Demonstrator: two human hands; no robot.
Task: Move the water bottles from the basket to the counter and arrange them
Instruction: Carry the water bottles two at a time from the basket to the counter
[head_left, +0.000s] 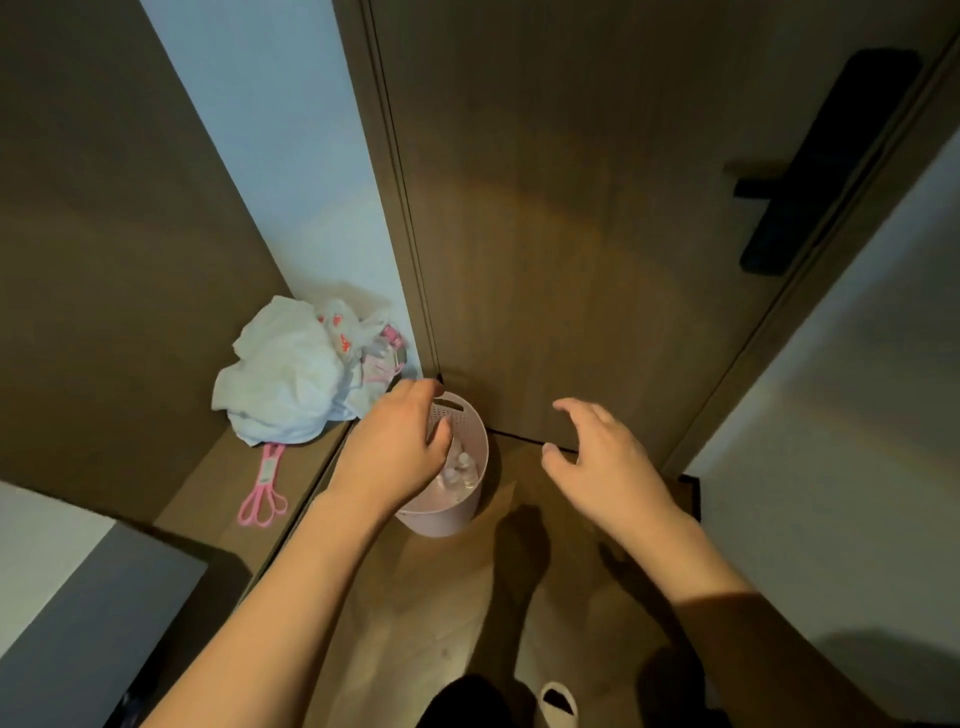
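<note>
While the left hand (400, 447) reaches down over the mouth of the pink basket (470, 512), its fingers are curled downward, but the back of the hand hides the tips, so I cannot tell whether they already hold something. The right hand (597, 457) hovers beside the basket, fingers spread and slightly bent, holding nothing.

The water bottles (460, 470) lie inside the basket, which stands on the wooden floor close to the bottom edge of the door (571, 234). They look small, clear and of thin plastic. I judge them light when empty and heavier if filled, smooth and a little slippery, and easy to dent. The best place to take one is probably around the neck or upper body, lifting straight up past the rim. The basket itself seems light and may tip or slide, so the free hand could steady its wall.

To the left, on a low wooden ledge, a white plastic bag (283, 379) lies in the corner, and a pink hanger (265, 488) near the ledge's front edge. A slipper (558, 701) is near the lower edge of the floor.
</note>
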